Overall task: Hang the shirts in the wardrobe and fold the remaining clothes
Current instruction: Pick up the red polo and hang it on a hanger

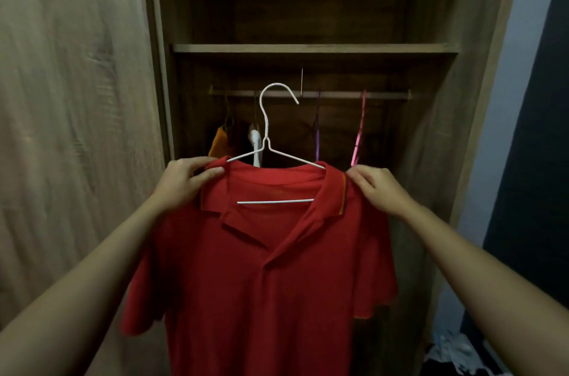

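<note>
Left hand point(184, 183), right hand point(379, 188), pinching red shirt point(261, 283)

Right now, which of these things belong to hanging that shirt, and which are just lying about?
Part of the job: red polo shirt, white wire hanger inside it, left hand and right hand gripping its shoulders, wardrobe rail.
Just there: orange garment, purple hanger, pink hanger, shelf above.

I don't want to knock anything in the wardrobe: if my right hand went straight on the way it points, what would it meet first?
Probably the pink hanger on the rail, just beyond the right hand pinching the red shirt; depth is unclear.
</note>
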